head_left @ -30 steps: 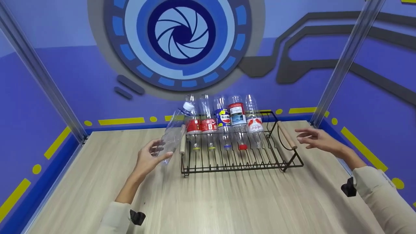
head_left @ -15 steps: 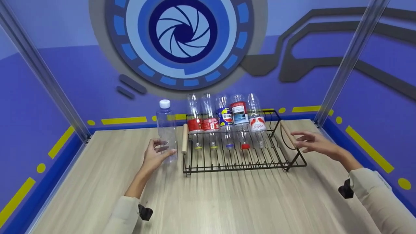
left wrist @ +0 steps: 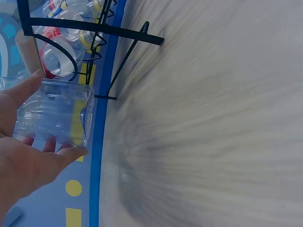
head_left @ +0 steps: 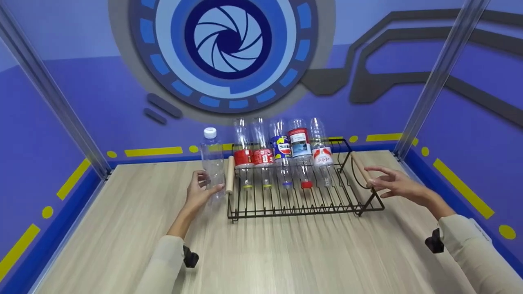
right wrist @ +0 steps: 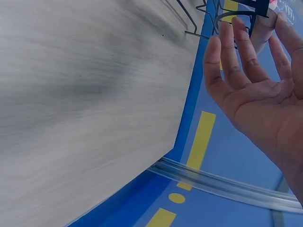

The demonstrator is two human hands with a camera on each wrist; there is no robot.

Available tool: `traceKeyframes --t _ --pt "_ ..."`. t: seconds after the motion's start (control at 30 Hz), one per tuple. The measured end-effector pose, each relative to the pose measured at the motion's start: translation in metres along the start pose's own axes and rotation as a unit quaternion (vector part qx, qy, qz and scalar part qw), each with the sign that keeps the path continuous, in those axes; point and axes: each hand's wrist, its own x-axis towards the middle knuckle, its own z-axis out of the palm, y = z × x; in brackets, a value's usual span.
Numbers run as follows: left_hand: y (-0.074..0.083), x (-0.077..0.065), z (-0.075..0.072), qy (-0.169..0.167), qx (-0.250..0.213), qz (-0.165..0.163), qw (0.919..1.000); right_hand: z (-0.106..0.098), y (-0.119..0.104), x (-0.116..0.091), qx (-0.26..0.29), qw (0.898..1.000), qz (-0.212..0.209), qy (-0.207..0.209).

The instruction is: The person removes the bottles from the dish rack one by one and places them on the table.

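My left hand [head_left: 201, 192] grips a clear square-sided plastic bottle [head_left: 212, 157] with a white cap, label-less and upright, just left of the black wire rack [head_left: 294, 212]. In the left wrist view, the thumb lies along one side of the bottle [left wrist: 54, 106] and the fingers along the other, near its base. My right hand [head_left: 398, 183] holds nothing; its loosely bent fingers hover right at the rack's right wooden handle [head_left: 361, 167]. The right wrist view shows that hand [right wrist: 260, 90] with its palm showing and fingers spread beside the handle [right wrist: 262, 30].
Several empty bottles lean cap-down in the rack: two with red labels, such as this bottle [head_left: 262, 156], a blue-labelled one [head_left: 282, 147], a red-capped one [head_left: 300, 143] and a white-and-red-labelled one [head_left: 322, 156]. A blue wall [head_left: 81, 102] closes the back of the wooden table [head_left: 294, 257].
The bottle in my left hand has gone from leaning right to upright and has since shifted slightly right, towards the rack. My right hand has come left to the rack's handle.
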Motion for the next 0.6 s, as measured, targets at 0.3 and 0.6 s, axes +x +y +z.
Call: traceKeyframes --t 0.3,0.6 --pt "-0.012 0.010 0.014 0.018 -0.019 0.003 0.9996 0.003 0.004 -0.002 0.013 1.000 0.004 -0.002" --pt "-0.017 0.015 0.019 0.013 -0.023 -0.020 0.9995 0.002 0.008 -0.001 0.026 1.000 -0.002 0.000"
